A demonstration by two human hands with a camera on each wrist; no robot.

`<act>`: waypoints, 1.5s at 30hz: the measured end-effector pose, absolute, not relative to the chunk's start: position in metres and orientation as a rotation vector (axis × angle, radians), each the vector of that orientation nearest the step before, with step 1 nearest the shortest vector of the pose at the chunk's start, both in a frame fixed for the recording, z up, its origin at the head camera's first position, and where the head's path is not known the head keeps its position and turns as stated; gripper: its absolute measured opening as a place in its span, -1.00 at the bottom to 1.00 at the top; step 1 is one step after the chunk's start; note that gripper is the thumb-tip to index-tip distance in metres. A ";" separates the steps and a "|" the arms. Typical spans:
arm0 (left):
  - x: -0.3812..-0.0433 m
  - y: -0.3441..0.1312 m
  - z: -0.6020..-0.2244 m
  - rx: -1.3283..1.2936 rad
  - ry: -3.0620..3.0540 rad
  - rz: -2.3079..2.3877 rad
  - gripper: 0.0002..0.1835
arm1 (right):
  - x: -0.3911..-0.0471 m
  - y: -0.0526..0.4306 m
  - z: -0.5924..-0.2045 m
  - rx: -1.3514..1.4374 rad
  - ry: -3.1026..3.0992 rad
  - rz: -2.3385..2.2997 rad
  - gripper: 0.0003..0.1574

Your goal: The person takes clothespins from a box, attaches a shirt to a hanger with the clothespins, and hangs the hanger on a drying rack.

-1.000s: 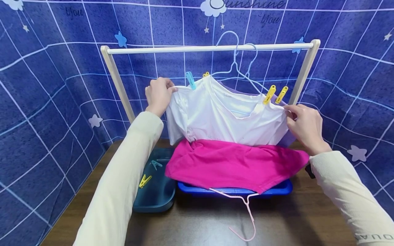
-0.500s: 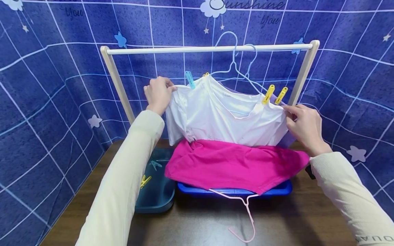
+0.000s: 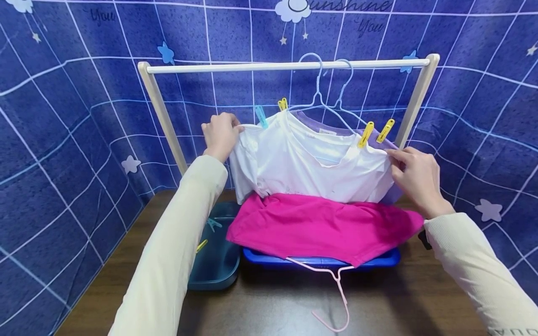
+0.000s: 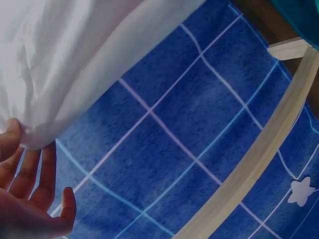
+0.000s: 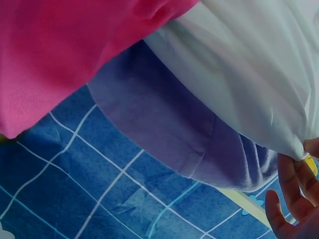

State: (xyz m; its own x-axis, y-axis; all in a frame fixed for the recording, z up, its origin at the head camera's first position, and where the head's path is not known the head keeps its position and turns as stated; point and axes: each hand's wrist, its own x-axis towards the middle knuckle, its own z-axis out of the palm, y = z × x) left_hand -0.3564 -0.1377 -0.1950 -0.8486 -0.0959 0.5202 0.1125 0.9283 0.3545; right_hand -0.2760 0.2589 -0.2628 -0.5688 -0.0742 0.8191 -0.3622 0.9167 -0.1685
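Observation:
A white T-shirt [image 3: 269,161] hangs on a light-blue hanger [image 3: 318,86], whose hook loops over the white rod [image 3: 235,68]. A blue clothespin [image 3: 261,116] and a yellow clothespin [image 3: 366,135] sit at its shoulders. My left hand [image 3: 221,135] pinches the left shoulder edge, thumb against fingers, as the left wrist view confirms for the hand [image 4: 35,194]. On the other side, my right hand [image 3: 418,177] pinches the opposite shoulder edge. Behind hangs a purple garment [image 5: 154,114] on another hanger, with yellow clothespins. The shirt's lower part is hidden behind pink cloth.
Bright pink cloth [image 3: 323,226] lies over a blue basket [image 3: 388,259] in front. A pink hanger [image 3: 342,294] pokes out toward me. To the left, a teal tray [image 3: 220,275] holds clothespins, partly behind my sleeve. The rack's wooden posts [image 3: 164,116] flank the clothes.
Both hands and the white T-shirt have moved slightly down. The front hanger's hook has dropped lower over the rod, and more of the purple garment's neckline shows.

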 end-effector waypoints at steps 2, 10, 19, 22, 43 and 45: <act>-0.358 -0.138 -0.201 -0.015 -2.544 -0.514 -0.77 | -0.276 0.260 -0.266 0.320 -2.152 0.393 -0.72; -0.364 -0.141 -0.217 -0.109 -2.632 -0.551 -0.63 | -0.274 0.260 -0.273 0.375 -2.125 0.391 -0.73; -0.364 -0.143 -0.225 -0.164 -2.681 -0.573 -0.50 | -0.272 0.264 -0.279 0.420 -2.128 0.403 -0.74; -0.360 -0.145 -0.226 -0.180 -2.691 -0.561 -0.50 | -0.269 0.267 -0.280 0.428 -2.119 0.417 -0.71; -0.316 -0.204 -0.278 -0.251 -2.813 -0.356 -0.61 | -0.237 0.287 -0.305 0.519 -2.123 0.379 -0.70; -0.310 -0.206 -0.285 -0.245 -2.836 -0.335 -0.61 | -0.234 0.288 -0.310 0.552 -2.151 0.362 -0.67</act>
